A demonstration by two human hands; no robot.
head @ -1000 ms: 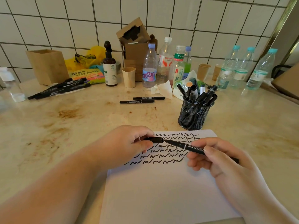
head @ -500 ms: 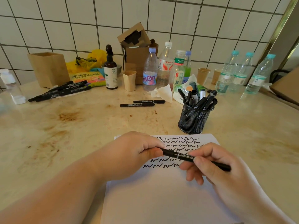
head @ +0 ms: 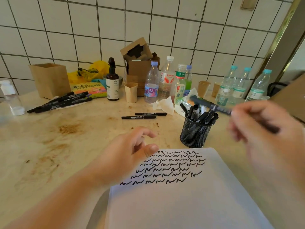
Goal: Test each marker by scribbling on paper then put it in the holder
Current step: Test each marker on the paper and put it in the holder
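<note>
My right hand [head: 265,129], blurred by motion, grips a black marker [head: 212,106] raised above and just right of the black mesh holder [head: 195,134], its far end pointing left over the holder's rim. Several black markers stand in the holder. My left hand [head: 130,152] hovers with loosely spread fingers, holding nothing, at the top left corner of the white paper [head: 181,200], which carries rows of black scribbles. Two thin black markers [head: 143,115] lie on the counter beyond my left hand. Several thicker markers [head: 61,102] lie at the far left.
Along the tiled wall stand a wooden box [head: 49,80], a brown pump bottle [head: 112,83], paper cups [head: 131,92], a cardboard box [head: 138,63], and several plastic bottles [head: 239,85]. A crumpled tissue [head: 163,104] lies behind the holder. The counter [head: 49,146] is stained.
My left hand let go of the marker's end and opened. My right hand lifted the marker off the paper, up and to the right, towards the holder.
</note>
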